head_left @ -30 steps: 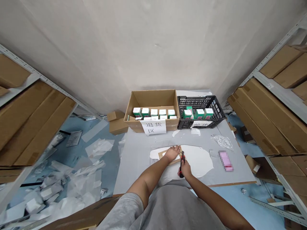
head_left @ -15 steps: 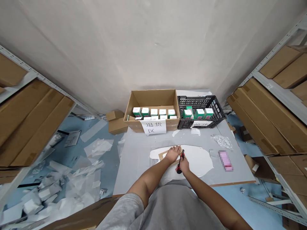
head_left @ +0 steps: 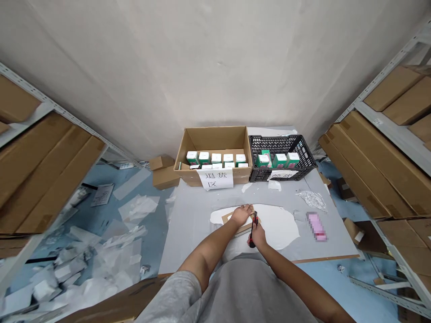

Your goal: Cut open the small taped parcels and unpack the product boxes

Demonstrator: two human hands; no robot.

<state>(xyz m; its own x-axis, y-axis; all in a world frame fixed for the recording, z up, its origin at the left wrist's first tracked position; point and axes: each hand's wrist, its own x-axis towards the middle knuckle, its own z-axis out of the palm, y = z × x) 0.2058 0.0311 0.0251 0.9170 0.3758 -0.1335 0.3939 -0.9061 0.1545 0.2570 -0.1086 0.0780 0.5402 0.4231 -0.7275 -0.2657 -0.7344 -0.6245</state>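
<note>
While a person's left hand [head_left: 240,215] lies flat and palm-down on a piece of brown cardboard [head_left: 232,220], the right hand [head_left: 258,236] closes around a red-and-black utility knife [head_left: 253,229], held nearly upright at the cardboard's right edge. Whether the blade touches the cardboard is too small to tell from this head-worn view. The cardboard rests on a white sheet [head_left: 279,229] on a grey tabletop [head_left: 191,229], directly in front of the person's grey T-shirt [head_left: 245,291].

Farther along the tabletop, an open cardboard carton [head_left: 212,140] holds rows of small white-and-green boxes [head_left: 215,158], with a paper sign [head_left: 215,178] reading "退货区" on its front wall. Just beside it stands a black plastic crate [head_left: 283,146] with more of the boxes inside — its own paper label [head_left: 283,175] is partly hidden. To the right of the hands lie a crumpled clear plastic wrapper [head_left: 313,200] and a pink object [head_left: 316,226], blurred beyond identification.

Metal shelves [head_left: 380,107] loaded with flat brown cartons [head_left: 373,166] flank both sides, and two small cardboard boxes [head_left: 164,172] sit near the wall to the left of the tabletop. Scraps of white paper and plastic [head_left: 111,264] cover the blue floor [head_left: 101,179] at left.
</note>
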